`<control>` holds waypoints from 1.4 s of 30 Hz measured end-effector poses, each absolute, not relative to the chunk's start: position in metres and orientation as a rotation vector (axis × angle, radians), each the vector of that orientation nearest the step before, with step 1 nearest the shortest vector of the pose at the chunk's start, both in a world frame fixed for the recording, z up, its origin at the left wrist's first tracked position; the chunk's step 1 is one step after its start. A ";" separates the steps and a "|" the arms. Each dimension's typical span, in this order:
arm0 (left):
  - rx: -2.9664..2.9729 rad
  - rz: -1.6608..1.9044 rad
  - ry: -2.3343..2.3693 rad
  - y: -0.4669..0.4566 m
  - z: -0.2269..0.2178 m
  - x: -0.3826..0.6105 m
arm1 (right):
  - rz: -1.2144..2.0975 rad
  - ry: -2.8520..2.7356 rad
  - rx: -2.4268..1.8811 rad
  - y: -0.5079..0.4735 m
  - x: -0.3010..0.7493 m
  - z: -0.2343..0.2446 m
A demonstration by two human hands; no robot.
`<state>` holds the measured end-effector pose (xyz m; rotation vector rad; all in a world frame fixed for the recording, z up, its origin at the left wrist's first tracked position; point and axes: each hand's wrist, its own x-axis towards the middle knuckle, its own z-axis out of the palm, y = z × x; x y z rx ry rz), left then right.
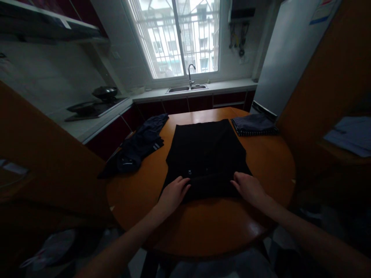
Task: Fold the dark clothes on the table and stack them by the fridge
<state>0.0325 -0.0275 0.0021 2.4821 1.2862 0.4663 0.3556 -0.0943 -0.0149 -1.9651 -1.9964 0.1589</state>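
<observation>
A black garment [207, 146] lies spread on the round wooden table [199, 227], with a small white mark near its close side. My left hand [175, 191] is closed on the garment's near left part, thumb and fingers pinched together over the cloth. On the near right part, my right hand [246, 185] grips the same cloth with curled fingers. The dark fabric hides its layers, so I cannot tell exactly what kind of garment it is.
Rumpled dark blue clothing [142, 143] with white stripes lies on the table's left side, partly over the edge. A folded dark stack of cloth [255, 124] sits at the back right. Beyond are a counter with a sink [187, 88], a stove [98, 108] and a fridge [290, 54].
</observation>
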 end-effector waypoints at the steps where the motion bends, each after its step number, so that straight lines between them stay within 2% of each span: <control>1: 2.595 0.532 1.254 -0.030 0.004 0.028 | 0.049 -2.016 -1.911 -0.099 0.355 -0.015; 3: 2.799 0.603 1.074 -0.038 0.006 0.014 | -0.081 -2.078 -1.692 -0.110 0.355 -0.014; 6: 2.966 0.462 0.783 -0.045 0.004 -0.013 | -0.105 -2.279 -1.360 -0.125 0.356 -0.014; 8: 2.966 0.374 0.753 -0.045 -0.001 -0.031 | -0.071 -2.362 -1.297 -0.130 0.361 -0.018; 12: 2.826 0.415 0.786 -0.038 -0.007 -0.054 | 0.059 -2.274 -1.395 -0.133 0.376 -0.028; 16: 2.557 0.572 0.955 -0.036 -0.002 -0.056 | 0.348 -2.047 -1.528 -0.134 0.387 -0.025; 20: 2.279 0.519 1.196 -0.046 -0.002 -0.032 | 0.552 -1.748 -1.703 -0.127 0.374 -0.021; 25: 2.038 0.557 1.325 -0.054 0.000 0.010 | 0.650 -1.527 -1.680 -0.114 0.345 -0.015; 28: 2.125 0.612 1.256 -0.057 0.002 0.007 | 0.599 -1.702 -1.439 -0.125 0.348 -0.011; 31: 2.388 0.513 0.965 -0.063 0.000 -0.015 | 0.495 -1.974 -1.217 -0.149 0.366 -0.020; 33: 2.550 0.413 0.801 -0.067 -0.003 -0.028 | 0.424 -2.059 -1.216 -0.164 0.376 -0.031; 36: 2.651 0.368 0.863 -0.076 -0.003 -0.030 | 0.315 -2.099 -1.296 -0.178 0.378 -0.041; 38: 2.686 0.365 0.877 -0.082 0.000 -0.021 | 0.241 -2.213 -1.238 -0.179 0.371 -0.039; 42: 2.780 0.302 0.618 -0.089 0.001 -0.002 | 0.176 -2.407 -1.056 -0.174 0.359 -0.030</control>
